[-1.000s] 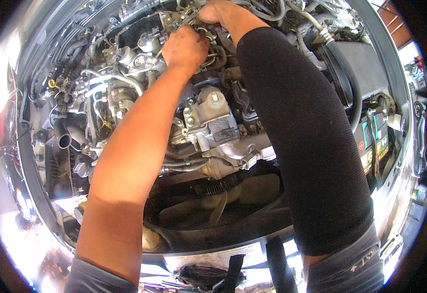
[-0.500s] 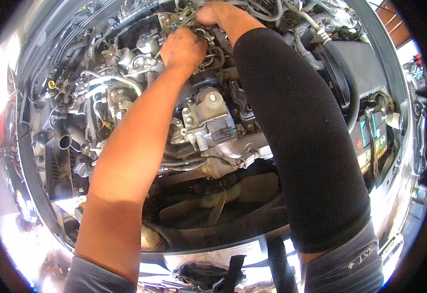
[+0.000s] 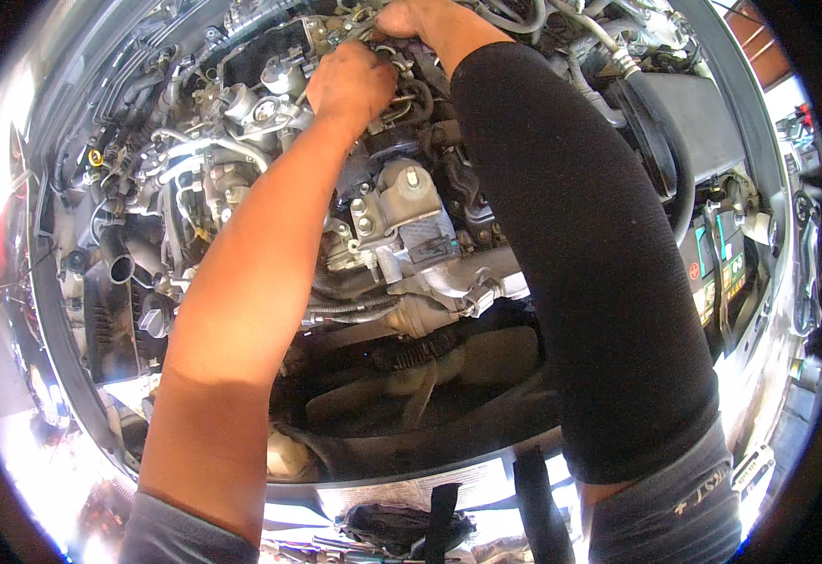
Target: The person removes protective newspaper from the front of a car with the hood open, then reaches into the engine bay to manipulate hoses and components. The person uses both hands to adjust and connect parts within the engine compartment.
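Note:
Both my arms reach across an open engine bay to the far side of an engine (image 3: 411,202). My left hand (image 3: 353,80) is closed, its fingers curled down among hoses and metal fittings. What it grips is hidden beneath it. Just beyond and to the right, my right hand (image 3: 413,21) bends inward at the upper edge, with its fingers curled toward the same spot. Whatever lies in those fingers cannot be made out. A dark curved hose (image 3: 418,101) runs close below the two hands. A black sleeve (image 3: 580,235) covers my right forearm; the left one is bare.
A black box-shaped housing (image 3: 693,127) and a battery (image 3: 719,268) sit on the right. Nearer to me are the fan (image 3: 420,385) and its dark shroud. Metal pipes (image 3: 209,150) crowd the left, with an open pipe end (image 3: 121,270) beside them.
The view has shifted slightly. My left hand has moved a little up and left; the right hand stays at nearly the same place.

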Motion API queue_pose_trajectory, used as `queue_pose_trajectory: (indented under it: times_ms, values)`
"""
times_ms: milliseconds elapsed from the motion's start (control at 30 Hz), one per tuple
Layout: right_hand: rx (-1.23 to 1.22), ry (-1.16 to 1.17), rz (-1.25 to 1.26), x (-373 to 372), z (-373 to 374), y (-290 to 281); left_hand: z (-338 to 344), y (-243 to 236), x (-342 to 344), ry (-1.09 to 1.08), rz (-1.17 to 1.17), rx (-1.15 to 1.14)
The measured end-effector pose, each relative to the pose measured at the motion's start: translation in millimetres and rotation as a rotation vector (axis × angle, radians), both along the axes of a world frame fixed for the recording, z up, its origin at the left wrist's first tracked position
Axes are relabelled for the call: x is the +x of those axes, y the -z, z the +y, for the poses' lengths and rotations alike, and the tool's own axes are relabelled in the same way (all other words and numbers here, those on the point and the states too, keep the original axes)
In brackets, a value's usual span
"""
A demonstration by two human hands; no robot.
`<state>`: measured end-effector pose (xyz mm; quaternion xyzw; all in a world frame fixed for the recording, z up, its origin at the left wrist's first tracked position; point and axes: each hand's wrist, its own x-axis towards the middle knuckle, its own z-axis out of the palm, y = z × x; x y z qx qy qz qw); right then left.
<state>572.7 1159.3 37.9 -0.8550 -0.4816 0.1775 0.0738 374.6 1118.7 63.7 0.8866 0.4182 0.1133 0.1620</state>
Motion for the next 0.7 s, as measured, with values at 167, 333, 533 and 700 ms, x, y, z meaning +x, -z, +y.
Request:
queue_pose_trajectory:
  times_ms: [167, 333, 533, 700]
  values:
    - [0.121, 0.04, -0.052, -3.4, 10.5, 13.6, -6.2, -7.0, -1.6, -0.012, 0.005, -0.025]
    - [0.069, 0.047, 0.009, -1.2, 7.3, 17.2, -8.7, -3.2, -6.9, -0.023, -0.017, 0.007]
    - [0.11, 0.07, -0.048, -1.3, 15.3, 17.3, -0.2, -1.6, 1.3, -0.003, 0.015, -0.01]
    - [0.073, 0.045, 0.014, -2.3, 7.9, 11.5, -4.8, -1.8, -1.1, -0.027, -0.007, 0.008]
